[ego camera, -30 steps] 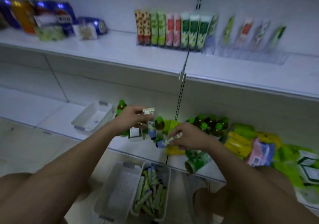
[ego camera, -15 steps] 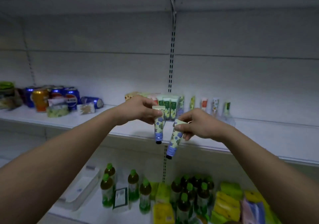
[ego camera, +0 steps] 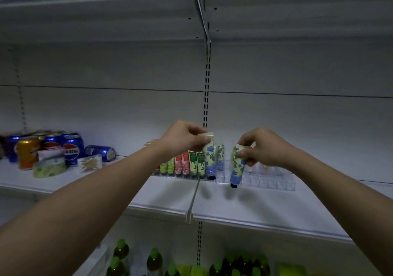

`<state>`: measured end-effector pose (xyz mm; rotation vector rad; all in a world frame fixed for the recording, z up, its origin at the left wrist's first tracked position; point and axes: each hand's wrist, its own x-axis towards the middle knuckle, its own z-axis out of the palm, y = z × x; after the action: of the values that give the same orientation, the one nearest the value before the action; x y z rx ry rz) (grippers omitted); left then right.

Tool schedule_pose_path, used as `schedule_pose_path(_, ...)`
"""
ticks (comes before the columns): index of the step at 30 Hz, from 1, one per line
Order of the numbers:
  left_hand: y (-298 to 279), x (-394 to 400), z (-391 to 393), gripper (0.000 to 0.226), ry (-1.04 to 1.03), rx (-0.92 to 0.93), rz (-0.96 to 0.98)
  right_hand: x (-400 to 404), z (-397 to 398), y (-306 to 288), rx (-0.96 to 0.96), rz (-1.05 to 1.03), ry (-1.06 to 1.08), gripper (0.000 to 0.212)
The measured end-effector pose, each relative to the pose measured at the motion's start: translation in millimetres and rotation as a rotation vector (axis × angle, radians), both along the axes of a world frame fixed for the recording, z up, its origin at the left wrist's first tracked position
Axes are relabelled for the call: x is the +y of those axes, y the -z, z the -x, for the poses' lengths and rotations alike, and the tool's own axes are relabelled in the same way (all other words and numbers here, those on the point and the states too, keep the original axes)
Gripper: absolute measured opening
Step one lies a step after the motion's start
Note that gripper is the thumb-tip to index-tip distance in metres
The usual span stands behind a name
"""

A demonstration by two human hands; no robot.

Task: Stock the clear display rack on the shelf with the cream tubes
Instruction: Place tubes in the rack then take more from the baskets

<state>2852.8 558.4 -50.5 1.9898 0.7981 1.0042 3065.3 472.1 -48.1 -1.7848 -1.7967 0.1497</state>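
Both hands are raised side by side over the shelf, a little apart. The left hand (ego camera: 182, 136) pinches a blue-flowered cream tube (ego camera: 208, 159) by its flat crimped end, cap hanging down just in front of the filled slots. The right hand (ego camera: 262, 148) pinches a matching tube (ego camera: 237, 166) near its top, tilted, its black cap just above the front edge of the clear display rack (ego camera: 274, 182).

Such tubes look light and soft-walled, so a grip at the stiff crimp seems wise; squeezing the belly could dent them, and the glossy skin may slip.

Below the arms stand green-capped bottles (ego camera: 154, 262) on the lower shelf. Further back, the rack's left part already holds upright tubes (ego camera: 185, 165), while its right slots look empty; the thin clear dividers are hard to see and could catch a cap. Well to the left sit soda cans (ego camera: 71, 148) and a roll of tape (ego camera: 49, 167), out of the way.
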Motion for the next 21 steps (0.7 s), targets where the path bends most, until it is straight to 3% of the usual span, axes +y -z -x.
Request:
schedule_pose_path(6,3.5,41.2,-39.3,0.004,-0.032,0.011,-0.007,50.0,-19.3,4.4,-0.191,-0.033,0.039,0.012)
schedule_pose_path(11,0.6,81.0,-74.0,0.007,-0.080,0.046,-0.079,96.5,-36.3,5.7,-0.303,-0.088,0.078,0.016)
schedule_pose_path(21,7.7,134.5,-108.9,0.007,-0.107,0.116,-0.143,176.9,-64.7,19.9,-0.391,-0.174,0.146,0.020)
